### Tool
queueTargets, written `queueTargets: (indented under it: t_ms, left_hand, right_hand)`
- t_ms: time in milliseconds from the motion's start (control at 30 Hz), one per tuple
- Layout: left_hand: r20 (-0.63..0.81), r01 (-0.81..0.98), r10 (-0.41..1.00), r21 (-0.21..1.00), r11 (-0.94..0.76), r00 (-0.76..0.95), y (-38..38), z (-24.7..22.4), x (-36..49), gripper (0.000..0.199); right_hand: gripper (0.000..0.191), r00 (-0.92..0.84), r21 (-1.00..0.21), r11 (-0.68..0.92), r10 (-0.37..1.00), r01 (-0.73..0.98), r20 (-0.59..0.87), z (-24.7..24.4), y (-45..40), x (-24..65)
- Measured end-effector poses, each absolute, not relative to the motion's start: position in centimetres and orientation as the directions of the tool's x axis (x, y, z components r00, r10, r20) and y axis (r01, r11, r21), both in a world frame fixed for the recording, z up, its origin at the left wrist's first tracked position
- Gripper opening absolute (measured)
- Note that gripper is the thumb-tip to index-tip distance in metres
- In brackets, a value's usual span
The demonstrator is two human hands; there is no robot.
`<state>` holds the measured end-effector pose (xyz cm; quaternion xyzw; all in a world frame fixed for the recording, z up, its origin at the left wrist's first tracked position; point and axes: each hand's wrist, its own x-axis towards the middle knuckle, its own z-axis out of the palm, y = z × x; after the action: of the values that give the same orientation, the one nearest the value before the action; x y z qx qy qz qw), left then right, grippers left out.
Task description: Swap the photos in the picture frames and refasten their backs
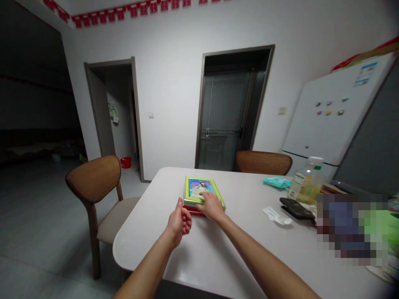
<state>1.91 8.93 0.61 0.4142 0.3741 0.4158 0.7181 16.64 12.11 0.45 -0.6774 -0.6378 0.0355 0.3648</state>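
A picture frame (188, 194) with a yellow-green border and a picture of a figure on blue lies flat on the table. A red-edged item (195, 213) shows beneath it. My right hand (212, 206) rests over the frame's near right part, fingers apart on its face; it hides that corner. Just off the near left corner is my left hand (180, 223), thumb raised and fingers loosely curled, with nothing visible in it. Whether it touches the frame's edge I cannot tell.
On the white table (146, 232), to the right, are a bottle of yellowish liquid (307, 182), a black item (296, 209), a white crumpled wrapper (277, 216) and a teal packet (277, 182). Wooden chairs stand left (93, 178) and behind (263, 162). A fridge (336, 112) is at right.
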Motion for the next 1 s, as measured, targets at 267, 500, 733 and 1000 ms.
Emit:
queueTargets:
  t_ms: [267, 500, 733, 1000]
  left_hand:
    - [-0.099, -0.357, 0.977, 0.92, 0.163, 0.191, 8.4, -3.9, 3.2, 0.04]
    - [0.274, -0.158, 0.96, 0.952, -0.264, 0.051, 2.0, -1.9, 3.2, 0.029]
    - [0.739, 0.362, 0.394, 0.215, -0.907, 0.547, -2.7, -2.5, 1.0, 0.043]
    - [0.707, 0.487, 0.383, 0.063, -0.871, 0.594, -3.4, -6.5, 1.4, 0.021]
  right_hand:
    - [0.02, -0.1, -0.34, 0.264, 0.896, 0.903, 0.432, -1.3, 7.9, 15.7]
    - [0.052, 0.178, -0.957, 0.224, 0.95, 0.184, 0.257, 0.9, 0.8, 15.0]
    - [0.036, 0.143, -0.882, 0.032, 0.989, -0.471, -0.04, 1.1, -3.2, 15.3]
    - [0.042, 0.122, -0.987, -0.065, 0.989, -0.146, -0.083, -3.9, -2.3, 17.3]
